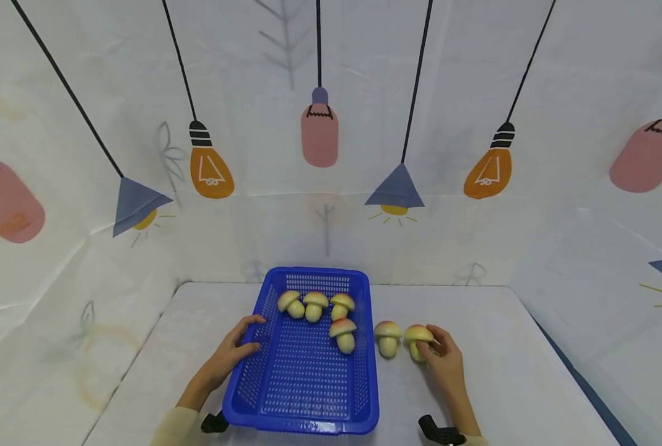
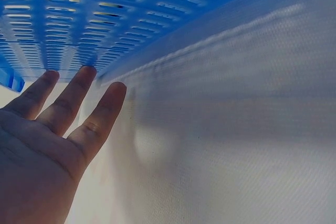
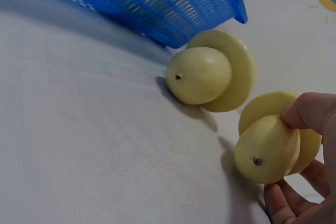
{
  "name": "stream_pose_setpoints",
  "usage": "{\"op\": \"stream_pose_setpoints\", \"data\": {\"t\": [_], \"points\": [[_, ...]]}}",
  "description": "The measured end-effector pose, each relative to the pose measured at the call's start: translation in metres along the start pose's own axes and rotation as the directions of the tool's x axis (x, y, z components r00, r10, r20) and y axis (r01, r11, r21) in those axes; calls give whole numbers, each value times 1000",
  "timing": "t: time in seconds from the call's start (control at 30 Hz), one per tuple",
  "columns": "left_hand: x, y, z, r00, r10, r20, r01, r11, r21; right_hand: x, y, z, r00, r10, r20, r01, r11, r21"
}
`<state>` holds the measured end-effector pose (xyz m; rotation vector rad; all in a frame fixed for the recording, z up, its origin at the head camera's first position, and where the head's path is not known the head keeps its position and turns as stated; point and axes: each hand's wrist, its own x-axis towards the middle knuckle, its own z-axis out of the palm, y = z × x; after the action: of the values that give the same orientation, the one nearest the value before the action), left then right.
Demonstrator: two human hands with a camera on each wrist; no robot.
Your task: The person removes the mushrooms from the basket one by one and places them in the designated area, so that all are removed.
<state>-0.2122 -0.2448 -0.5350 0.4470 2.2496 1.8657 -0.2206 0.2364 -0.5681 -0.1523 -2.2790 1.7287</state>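
Note:
A blue plastic basket (image 1: 308, 396) with slotted walls stands on the table. At its left side is my left hand (image 1: 233, 350), fingers nearly straight; in the left wrist view the fingertips of that hand (image 2: 58, 119) reach to the basket's slotted wall (image 2: 105, 30). My right hand (image 1: 444, 362) holds a toy mushroom (image 1: 418, 335) between thumb and fingers, right of the basket. The right wrist view shows the thumb on this mushroom's (image 3: 268, 150) pale stem, with fingers beneath. Another toy mushroom (image 1: 387, 338) stands between the held one and the basket.
Several toy mushrooms with reddish-yellow caps lie inside the basket, one mushroom (image 1: 343, 336) nearer its right wall. The white table (image 1: 509, 371) extends on both sides. Behind it hangs a white sheet (image 1: 252, 235) printed with lamps.

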Motion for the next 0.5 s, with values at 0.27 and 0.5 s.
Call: {"op": "stream_pose_setpoints", "data": {"t": [0.27,0.5], "points": [[-1,1,1,1000,11,5,-11,1000,5,-2,1,5,1000,-13,-25,11,999,-50],[-1,2,2,1000,-2,-9,2,1000,13,-1,3,6,999,-11,-38,9,998,-58]]}}
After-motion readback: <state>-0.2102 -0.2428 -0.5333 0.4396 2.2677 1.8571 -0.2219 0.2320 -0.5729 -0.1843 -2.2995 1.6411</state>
